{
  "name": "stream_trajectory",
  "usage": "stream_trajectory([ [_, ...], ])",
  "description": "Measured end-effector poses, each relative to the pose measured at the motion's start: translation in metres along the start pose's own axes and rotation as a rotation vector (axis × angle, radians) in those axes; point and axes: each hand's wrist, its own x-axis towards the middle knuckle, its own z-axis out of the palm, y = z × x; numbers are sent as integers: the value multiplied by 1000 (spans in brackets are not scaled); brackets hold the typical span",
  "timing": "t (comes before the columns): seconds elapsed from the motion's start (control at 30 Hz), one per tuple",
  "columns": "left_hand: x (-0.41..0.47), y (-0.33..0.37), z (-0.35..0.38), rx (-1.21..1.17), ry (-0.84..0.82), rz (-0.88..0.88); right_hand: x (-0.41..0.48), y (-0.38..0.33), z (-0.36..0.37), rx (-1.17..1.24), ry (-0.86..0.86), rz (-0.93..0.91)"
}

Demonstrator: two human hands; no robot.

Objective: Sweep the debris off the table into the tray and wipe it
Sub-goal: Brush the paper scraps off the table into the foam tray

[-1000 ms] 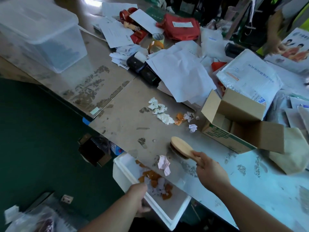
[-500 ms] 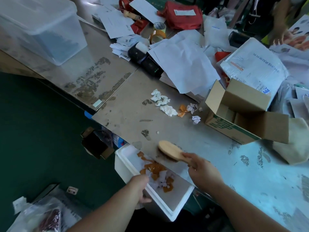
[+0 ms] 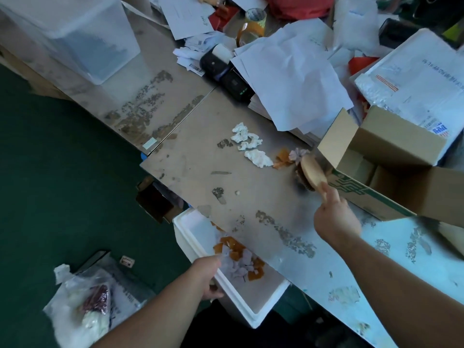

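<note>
Head view shows one wooden brush, one white foam tray and two hands. On the worktop lie about four crumpled white paper scraps, one orange scrap and one pale pinkish scrap, plus a small white crumb lying apart, nearer the tray. The right hand has its fingers clenched round the brush handle; the bristle head sits on the worktop just beside the pinkish scrap and against the side of one open cardboard box, which crowds the brush from the right. The left hand grips the tray's near wall, holding the tray below the worktop edge. Inside the tray lies a heap of orange and pale scraps, too jumbled to count. Loose white papers, a black device and a tape roll lie behind the debris. One clear plastic bin stands at the far left. A plastic bag lies on the green floor.
</note>
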Motion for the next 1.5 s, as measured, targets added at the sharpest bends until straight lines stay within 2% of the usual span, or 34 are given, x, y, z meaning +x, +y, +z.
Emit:
stream_trajectory([
  [0.17, -11, 1, 12, 32, 27, 30, -26, 28, 18, 116, -60, -72],
  [0.37, 2, -2, 16, 12, 45, 31, -57, 55, 36, 197, -336, -328],
  [0.47, 11, -2, 17, -25, 52, 41, -53, 58, 36, 259, -338, -394],
  [0.73, 26, 2, 16, -28, 77, 50, -9, 43, 19, 302, -17, -179],
  [0.8, 29, 4, 13, -19, 69, 53, -1, 42, 17, 257, -16, -145],
  [0.97, 38, 8, 5, -8, 45, 73, -15, 38, 18, 221, -141, -118],
  [1.2, 43, 22, -9, -6, 21, 63, -77, 8, 48, 223, -342, -273],
  [1.27, 42, 29, -17, 9, 12, 55, -78, -7, 49, 230, -299, -273],
  [1.5, 34, 49, -35, 98, 9, 55, -21, -69, 25, 212, -79, -100],
])
